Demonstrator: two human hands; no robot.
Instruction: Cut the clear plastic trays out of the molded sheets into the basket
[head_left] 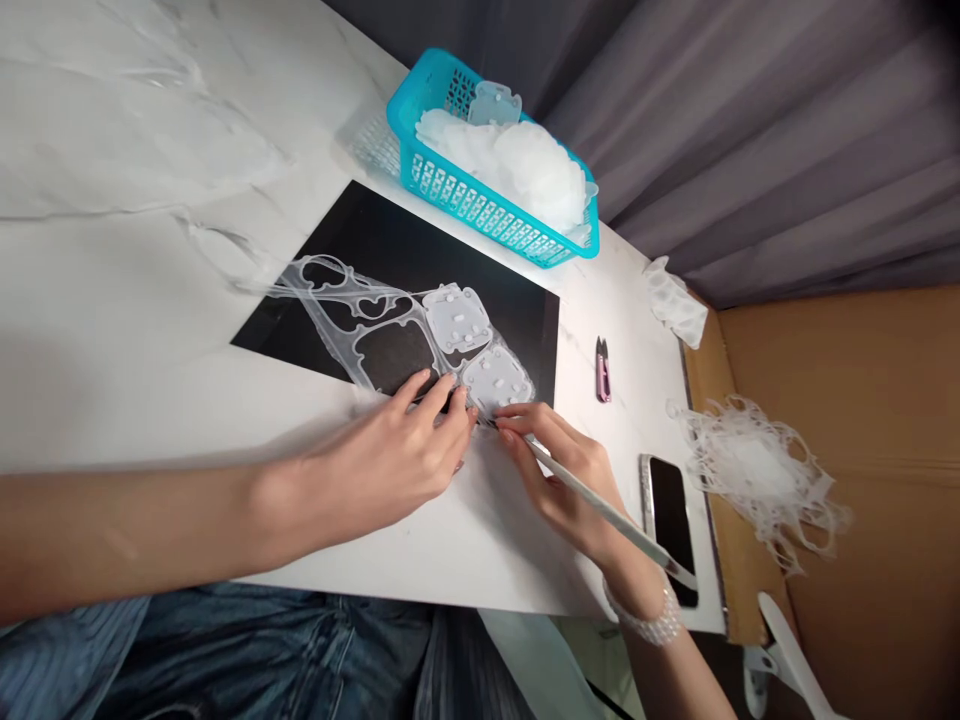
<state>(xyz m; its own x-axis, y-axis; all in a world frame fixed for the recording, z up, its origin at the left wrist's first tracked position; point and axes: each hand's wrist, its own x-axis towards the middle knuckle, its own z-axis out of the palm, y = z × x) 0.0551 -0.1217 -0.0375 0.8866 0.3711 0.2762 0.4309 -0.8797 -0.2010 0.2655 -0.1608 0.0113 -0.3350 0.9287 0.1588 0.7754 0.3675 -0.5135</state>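
A translucent plastic sheet (341, 345) with cut-out openings lies across a black mat (375, 235). Two square frosted pieces with small raised bumps sit at its right end, an upper piece (457, 318) and a lower piece (497, 378). My left hand (401, 440) rests with outstretched fingers on the sheet's near edge, left of the lower piece. In my right hand (562, 465) a slim, pale pen-like tool (600, 508) is pinched, its tip at the near edge of the lower piece. The fingers partly hide that tip, so its exact kind is unclear.
Behind the mat stands a turquoise basket (480, 205) heaped with frosted pieces. To the right lie pink thread snips (603, 372), a phone (671, 520) and a crumpled plastic bit (675, 305). Tangled plastic scraps (757, 470) hang over a cardboard box (862, 400). Clear plastic film (127, 130) covers the far left.
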